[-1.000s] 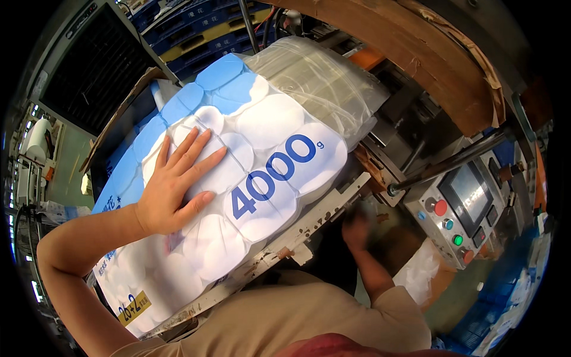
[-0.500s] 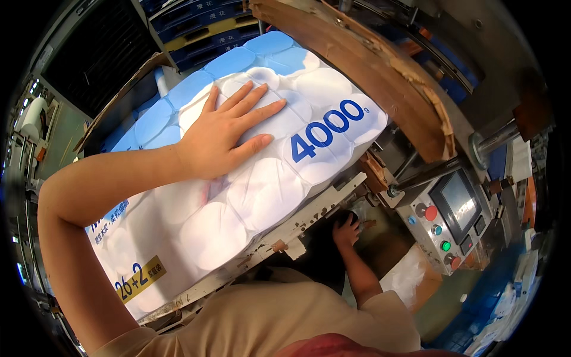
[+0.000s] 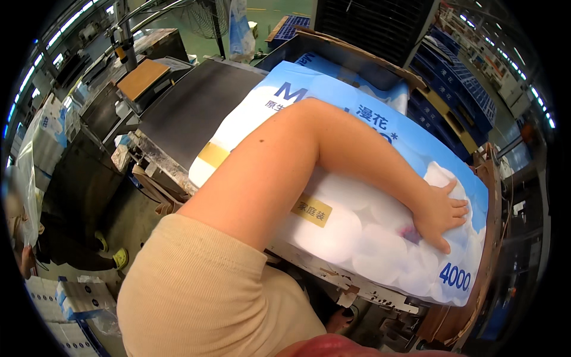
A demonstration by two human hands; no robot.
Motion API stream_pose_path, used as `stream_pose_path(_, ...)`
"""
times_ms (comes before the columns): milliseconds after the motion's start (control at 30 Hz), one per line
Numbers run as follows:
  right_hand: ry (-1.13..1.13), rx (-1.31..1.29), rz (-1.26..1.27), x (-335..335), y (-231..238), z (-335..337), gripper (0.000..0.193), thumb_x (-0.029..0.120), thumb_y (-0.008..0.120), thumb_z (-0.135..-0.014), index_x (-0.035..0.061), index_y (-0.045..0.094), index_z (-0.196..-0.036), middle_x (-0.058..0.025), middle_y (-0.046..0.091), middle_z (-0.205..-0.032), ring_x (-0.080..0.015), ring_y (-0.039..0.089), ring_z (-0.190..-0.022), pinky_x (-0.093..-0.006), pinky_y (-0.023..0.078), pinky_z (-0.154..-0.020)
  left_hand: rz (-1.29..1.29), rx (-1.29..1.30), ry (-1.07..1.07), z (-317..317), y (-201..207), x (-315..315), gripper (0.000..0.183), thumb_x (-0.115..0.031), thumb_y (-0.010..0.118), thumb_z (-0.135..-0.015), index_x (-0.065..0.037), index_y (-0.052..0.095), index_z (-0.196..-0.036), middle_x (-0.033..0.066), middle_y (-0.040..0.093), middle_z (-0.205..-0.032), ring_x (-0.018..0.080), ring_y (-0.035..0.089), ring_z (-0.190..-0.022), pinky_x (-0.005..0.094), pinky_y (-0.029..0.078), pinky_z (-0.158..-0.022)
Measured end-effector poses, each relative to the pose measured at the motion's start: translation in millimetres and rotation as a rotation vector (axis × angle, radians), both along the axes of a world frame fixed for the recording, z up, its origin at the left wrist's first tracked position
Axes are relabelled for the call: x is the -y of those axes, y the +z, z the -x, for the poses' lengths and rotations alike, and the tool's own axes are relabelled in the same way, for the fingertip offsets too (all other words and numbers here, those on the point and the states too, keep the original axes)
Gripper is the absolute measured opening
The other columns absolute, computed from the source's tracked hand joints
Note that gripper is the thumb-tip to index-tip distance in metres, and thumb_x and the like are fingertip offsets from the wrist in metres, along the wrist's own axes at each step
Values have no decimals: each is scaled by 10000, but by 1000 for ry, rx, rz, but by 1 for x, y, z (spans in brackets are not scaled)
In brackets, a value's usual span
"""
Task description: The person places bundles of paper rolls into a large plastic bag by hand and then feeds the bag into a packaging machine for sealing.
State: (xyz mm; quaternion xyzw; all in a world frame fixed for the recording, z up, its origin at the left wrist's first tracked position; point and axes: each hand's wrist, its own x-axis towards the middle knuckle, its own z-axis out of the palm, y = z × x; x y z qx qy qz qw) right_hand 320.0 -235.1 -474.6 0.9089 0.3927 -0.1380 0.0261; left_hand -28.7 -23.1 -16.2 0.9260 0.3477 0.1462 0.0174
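Observation:
A large blue-and-white plastic-wrapped pack of paper rolls (image 3: 357,244) lies across the machine bed in front of me. My left hand (image 3: 441,217) rests flat on its top near the right end, fingers spread, and my left arm reaches over the pack. The pack's near side lies along a chipped, worn metal rail (image 3: 375,298). Low beyond that rail, beside my body, part of my right hand (image 3: 340,320) shows in shadow; its fingers are too hidden to read. Behind the large pack sits another blue pack (image 3: 380,89), partly covered.
A dark conveyor belt (image 3: 196,107) runs on the left. Brown cardboard (image 3: 486,238) lines the right end. Stacked blue pallets (image 3: 443,89) stand behind, with a fan (image 3: 199,24) farther off. Another person's yellow shoe (image 3: 121,259) and wrapped packs (image 3: 86,300) are at left.
My view has swung left, bringing the conveyor belt and the other person into sight; the control panel has left view. My left hand stays flat on the pack, nearer its right end.

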Motion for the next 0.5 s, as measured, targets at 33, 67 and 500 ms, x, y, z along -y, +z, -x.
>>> stream_pose_path(33,23,-9,-19,-6,2,2,803,577,578,-833,203,277,-1476,-253,363,-1366,-454,514,-1128,-559,461,-886,5,-4,29,5,-1,1,867,-612,327,-931,79,256,-1450,249,231,-1532,329,145,-1462,660,33,-1112)
stream_pose_path(67,-6,-77,-52,-5,3,0,812,600,570,-831,197,283,-1475,-267,366,-1360,-453,505,-1148,-561,467,-874,11,-11,24,4,-2,-1,888,-623,332,-924,92,254,-1445,258,226,-1531,335,138,-1463,656,32,-1113)
stream_pose_path(500,105,-200,-187,5,-29,-24,1042,718,635,-727,150,225,-1499,-334,279,-1443,-495,405,-1267,-646,390,-947,73,-55,51,0,11,11,904,-651,333,-906,57,255,-1461,223,231,-1542,332,139,-1464,671,23,-1101)
